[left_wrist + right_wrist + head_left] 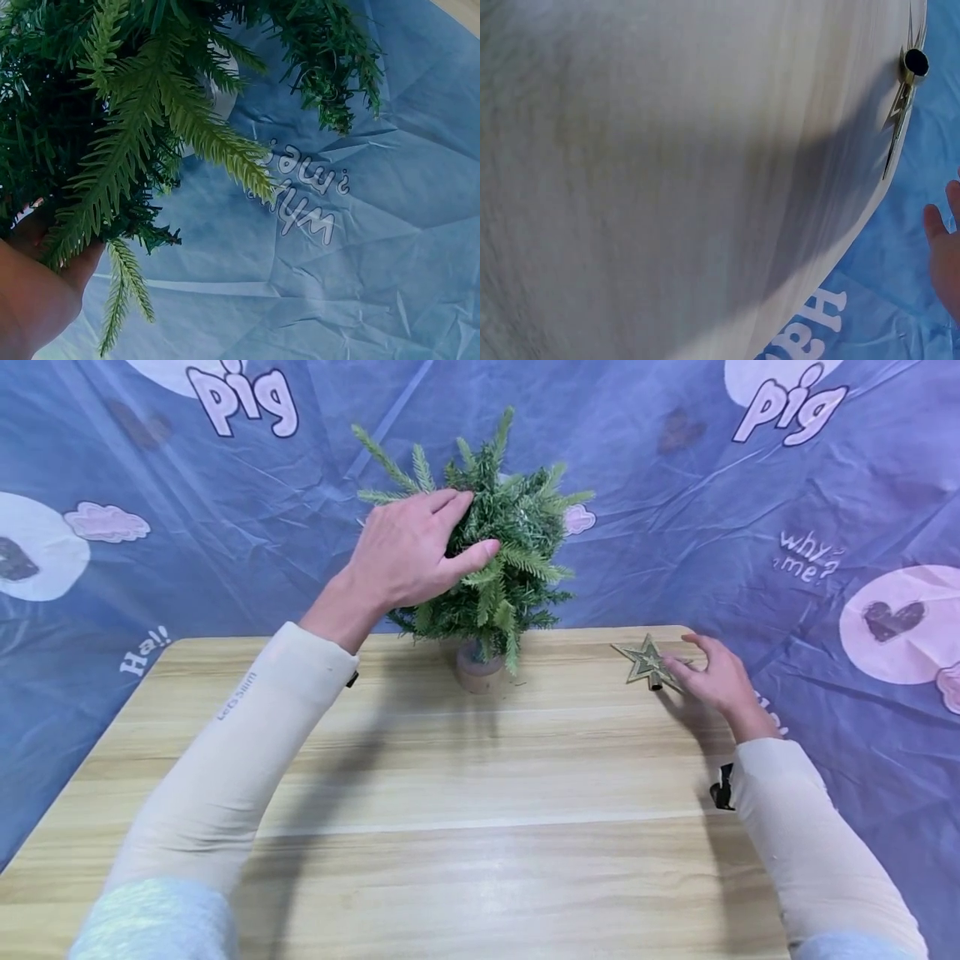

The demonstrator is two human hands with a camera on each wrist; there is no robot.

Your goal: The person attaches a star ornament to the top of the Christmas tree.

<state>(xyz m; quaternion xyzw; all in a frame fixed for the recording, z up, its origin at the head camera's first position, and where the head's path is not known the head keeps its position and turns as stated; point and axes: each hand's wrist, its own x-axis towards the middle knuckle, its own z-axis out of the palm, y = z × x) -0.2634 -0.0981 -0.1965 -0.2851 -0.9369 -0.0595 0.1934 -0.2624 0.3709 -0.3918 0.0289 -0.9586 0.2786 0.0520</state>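
Note:
A small artificial Christmas tree (525,522) stands at the table's back in a pale round base (480,675). My left hand (405,547) touches its upper left side, thumb stretched across the front branches and fingertips partly hidden in the needles. In the left wrist view, green branches (139,112) overlap the hand (34,300). Over at the back right lies a glittery gold star (643,653) with a short tube socket (915,66). My right hand (716,678) hovers at the star's right side, fingers spread and holding nothing; the right wrist view shows the fingers (934,223) apart from it.
The wooden table (480,827) has its back edge just behind the tree and star. A blue printed cloth (660,485) hangs behind and beside the table. Black pieces, apparently the wrist cameras, show under both sleeves.

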